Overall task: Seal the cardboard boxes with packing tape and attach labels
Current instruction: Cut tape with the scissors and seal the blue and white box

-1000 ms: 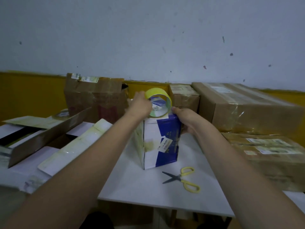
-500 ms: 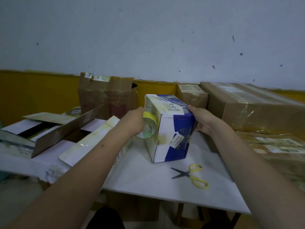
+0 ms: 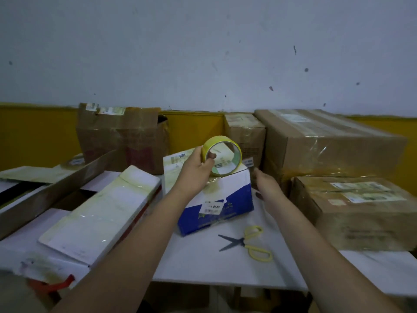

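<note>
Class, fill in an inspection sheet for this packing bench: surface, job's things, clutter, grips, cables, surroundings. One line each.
Surface: white table, bare at the near edge.
Job's things: blue and white box lying tilted at the centre; yellow tape roll held over it; yellow-handled scissors lying open beside it.
Clutter: opened white-flapped carton on the left; taped brown boxes stacked on the right.
Grips: left hand closed on the tape roll; right hand open beside the box, blurred.
Cables: nothing seen.
Surroundings: grey wall with a yellow lower band.
</note>
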Motion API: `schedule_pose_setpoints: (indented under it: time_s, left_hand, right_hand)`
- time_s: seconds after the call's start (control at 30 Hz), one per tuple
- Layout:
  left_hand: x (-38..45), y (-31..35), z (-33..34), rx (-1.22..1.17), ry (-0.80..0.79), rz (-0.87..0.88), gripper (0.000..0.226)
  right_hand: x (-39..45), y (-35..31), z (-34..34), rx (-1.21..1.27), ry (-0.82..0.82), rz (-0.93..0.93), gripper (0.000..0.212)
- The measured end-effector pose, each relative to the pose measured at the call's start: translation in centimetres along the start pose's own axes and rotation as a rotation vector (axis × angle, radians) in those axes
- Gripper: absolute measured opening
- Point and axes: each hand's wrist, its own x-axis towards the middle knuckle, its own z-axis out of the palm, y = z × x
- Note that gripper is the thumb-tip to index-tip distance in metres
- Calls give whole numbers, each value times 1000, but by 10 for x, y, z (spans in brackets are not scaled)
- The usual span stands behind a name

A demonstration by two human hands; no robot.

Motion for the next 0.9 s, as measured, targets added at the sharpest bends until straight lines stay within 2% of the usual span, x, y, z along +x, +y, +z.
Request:
schedule_pose_setpoints:
  time_s: [0.1,0.23,0.33,0.53,0.63,0.73,0.77,0.83,0.9]
  left_hand:
    - [6,1,23,70,-61,-18,18]
    - [20,2,38,-5,-117,-98,18]
    - [29,6,31,13,-152,-104,25]
    - [41,5,-11,320,-164,122,24]
    - [31,-13,-7,329,-64,227,27]
    - [28,-21,-1,259,2,257,33]
    - [29,-22,-1,239,-5,261,34]
    - [31,-24,-3,206,-25,246,38]
    - [31,-23,-2,163,-53,222,38]
  right_hand:
    - [-10,-15,0,20,-165,-59,49]
    - [-14,-2,-4,-23,-169,-41,35]
    - [-5,-5,-2,-112,-155,-134,35]
    - [7,-6,5,-320,-93,-221,42]
    - [-2,-1,-1,-352,-37,-326,49]
    - [-31,30,-24,-604,62,-540,44]
    - [-41,43,-35,-702,20,-598,37]
    - [-53,68,-56,-922,-166,-662,32]
    - [-59,82,-71,-1160,-323,-669,47]
